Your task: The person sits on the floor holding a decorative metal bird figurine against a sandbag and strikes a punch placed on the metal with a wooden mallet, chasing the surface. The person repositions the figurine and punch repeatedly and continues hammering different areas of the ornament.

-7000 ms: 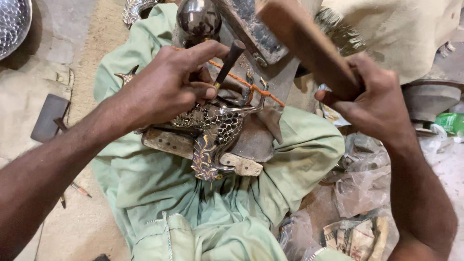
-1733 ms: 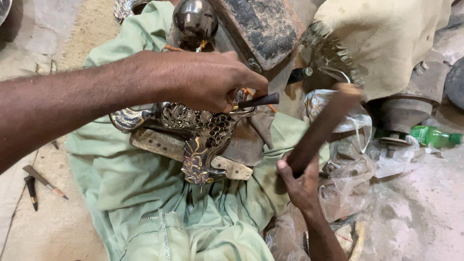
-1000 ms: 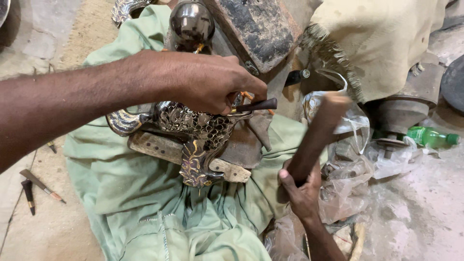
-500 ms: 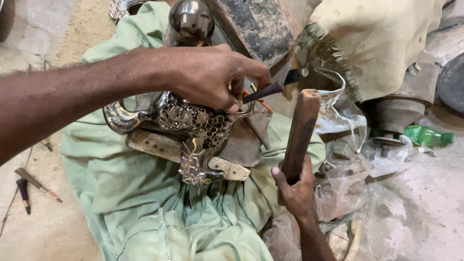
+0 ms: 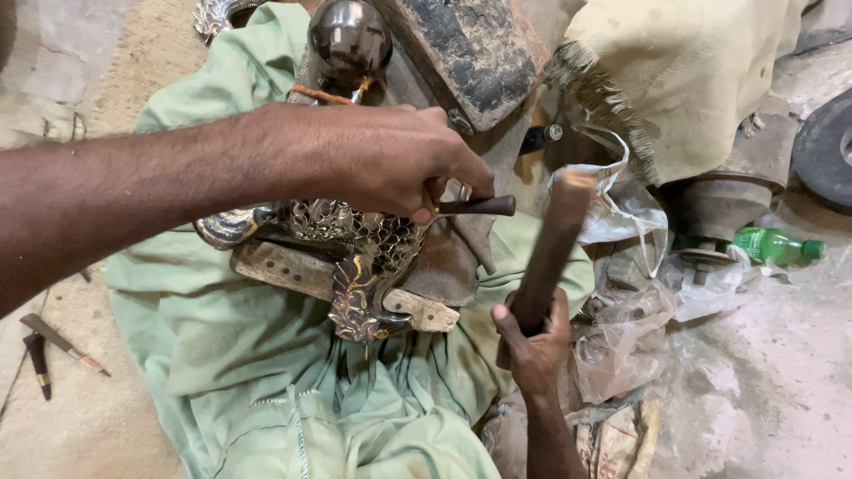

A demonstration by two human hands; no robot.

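Lap: pale green cloth (image 5: 266,372) over the person's legs, nearest the camera, beneath the ornate metal piece.
Right hand (image 5: 532,341): right of the metal piece, grip closed tight round the lower end of a wooden mallet (image 5: 548,253), which stands upright and blurred.
Metal piece (image 5: 355,257): silvery, pierced and embossed, lying on a wooden block (image 5: 284,270).
Left hand (image 5: 390,160): just above the metal piece, fingers pinching a dark punch (image 5: 475,206) pointing right.
Behind: polished metal ball (image 5: 349,40); far right, green bottle (image 5: 777,246).
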